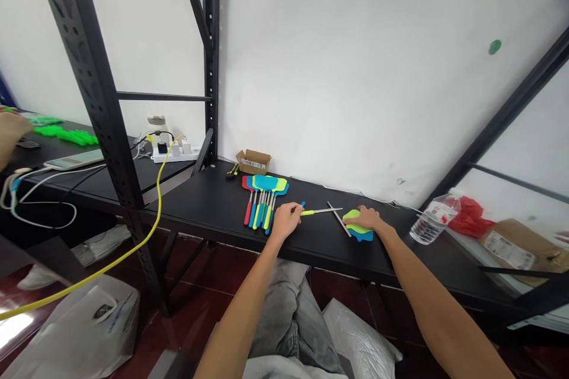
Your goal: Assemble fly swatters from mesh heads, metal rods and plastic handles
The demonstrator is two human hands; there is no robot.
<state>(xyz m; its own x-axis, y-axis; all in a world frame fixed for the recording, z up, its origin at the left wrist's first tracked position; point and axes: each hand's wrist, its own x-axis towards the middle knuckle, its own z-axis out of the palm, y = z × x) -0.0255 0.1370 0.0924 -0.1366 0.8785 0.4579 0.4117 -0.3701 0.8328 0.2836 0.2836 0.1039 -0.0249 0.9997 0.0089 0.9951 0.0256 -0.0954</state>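
Note:
My left hand is closed around a yellow-green handle with a thin metal rod pointing right. The tip of a blue handle shows just behind those fingers. My right hand reaches over a yellow-green fly swatter head, thumb and fingers on its edges. Under it lies a blue swatter head. Between my hands a loose silver rod rests slanted on the black table. Left of my left hand, several fly swatters with red, blue and yellow-green handles lie fanned together, heads toward the wall.
A small open cardboard box stands by the wall behind the swatters. A plastic bottle and a brown parcel are at right. A yellow cable hangs past the rack post at left. Another person's hand shows far left.

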